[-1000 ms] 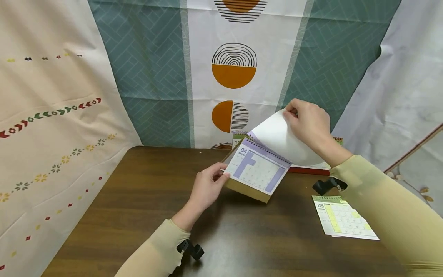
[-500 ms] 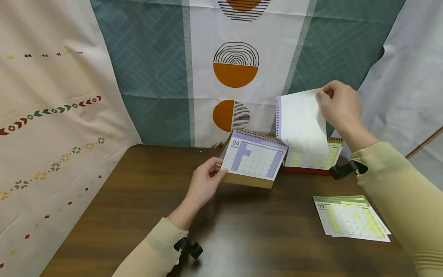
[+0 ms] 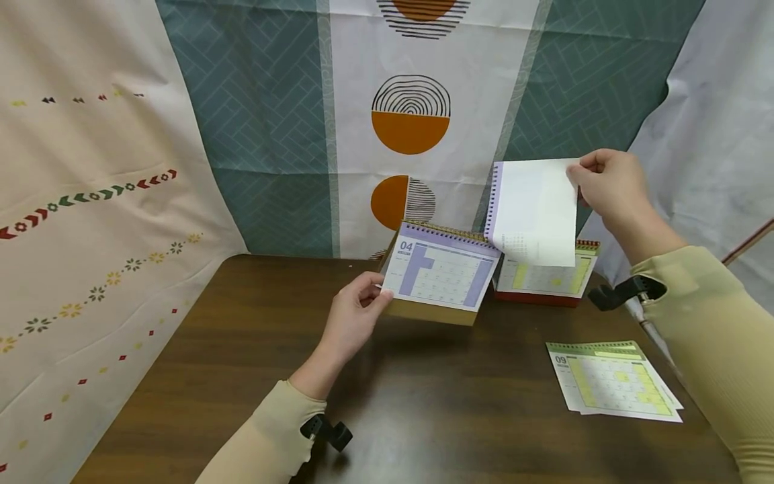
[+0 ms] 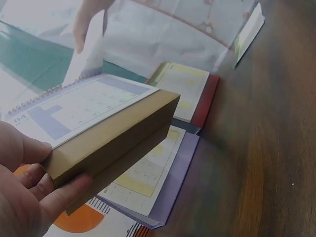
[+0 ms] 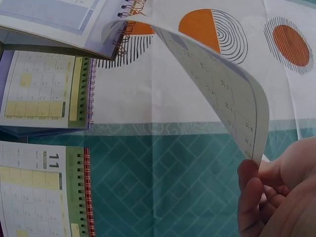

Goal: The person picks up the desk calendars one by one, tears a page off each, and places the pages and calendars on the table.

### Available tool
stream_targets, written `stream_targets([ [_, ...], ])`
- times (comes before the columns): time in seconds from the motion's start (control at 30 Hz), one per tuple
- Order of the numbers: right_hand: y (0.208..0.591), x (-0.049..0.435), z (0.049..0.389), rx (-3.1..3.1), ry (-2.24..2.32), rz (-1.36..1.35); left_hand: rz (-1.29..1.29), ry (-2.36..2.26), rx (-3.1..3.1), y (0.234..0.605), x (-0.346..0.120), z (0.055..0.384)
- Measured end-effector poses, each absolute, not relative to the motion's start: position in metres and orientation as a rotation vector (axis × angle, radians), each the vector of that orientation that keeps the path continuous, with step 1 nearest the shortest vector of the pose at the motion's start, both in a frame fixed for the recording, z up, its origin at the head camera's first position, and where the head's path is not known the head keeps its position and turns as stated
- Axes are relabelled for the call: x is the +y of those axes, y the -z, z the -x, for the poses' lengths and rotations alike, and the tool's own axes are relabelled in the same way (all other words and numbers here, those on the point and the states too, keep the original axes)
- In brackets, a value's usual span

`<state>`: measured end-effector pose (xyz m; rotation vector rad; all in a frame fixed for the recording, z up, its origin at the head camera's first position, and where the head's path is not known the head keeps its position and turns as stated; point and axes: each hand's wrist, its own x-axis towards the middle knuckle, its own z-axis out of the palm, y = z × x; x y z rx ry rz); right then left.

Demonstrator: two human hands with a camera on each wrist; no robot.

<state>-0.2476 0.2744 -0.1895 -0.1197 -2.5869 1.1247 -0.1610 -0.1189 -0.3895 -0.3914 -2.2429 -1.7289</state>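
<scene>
My left hand [image 3: 353, 323] grips the lower left corner of a desk calendar [image 3: 447, 269], thumb on the front page and fingers under the tan base. The calendar is tilted above the table, showing a purple "04" page. Up and to the right, my right hand [image 3: 613, 185] pinches one edge of a calendar page [image 3: 535, 208], its white back facing me. Its punched purple edge stands nearly upright. In the right wrist view the page [image 5: 222, 84] bends back toward the spiral binding [image 5: 131, 24]; whether it is still attached at that corner, I cannot tell.
Behind stand a red-based calendar [image 3: 535, 286] and, in the left wrist view, a purple-based calendar [image 4: 165, 182]. Several loose green-topped pages [image 3: 617, 383] lie overlapping on the right of the brown table [image 3: 242, 349]. A patterned cloth [image 3: 411, 134] hangs at the back.
My right hand has moved up and right with the page, pulling most of its punched edge off the spiral. The calendar in my left hand has turned more level.
</scene>
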Motion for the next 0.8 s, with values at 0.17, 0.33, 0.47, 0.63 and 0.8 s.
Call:
stream_targets([
  [0.17, 0.190, 0.287, 0.249, -2.576, -1.099, 0.174, 0.386, 1.743, -2.248, 0.391, -0.120, 0.162],
  [0.33, 0.192, 0.315, 0.246, -2.568, -1.083, 0.223, 0.354, 1.765, -2.216, 0.392, -0.124, 0.164],
  [0.47, 0.196, 0.326, 0.245, -2.586, -1.080, 0.223, 0.381, 1.763, -2.221, 0.389, -0.125, 0.162],
  [0.63, 0.198, 0.329, 0.246, -2.563, -1.108, 0.249, 0.388, 1.794, -2.223, 0.389, -0.125, 0.161],
  [0.8, 0.195, 0.332, 0.244, -2.559, -1.132, 0.268, 0.399, 1.829, -2.196, 0.388, -0.122, 0.159],
])
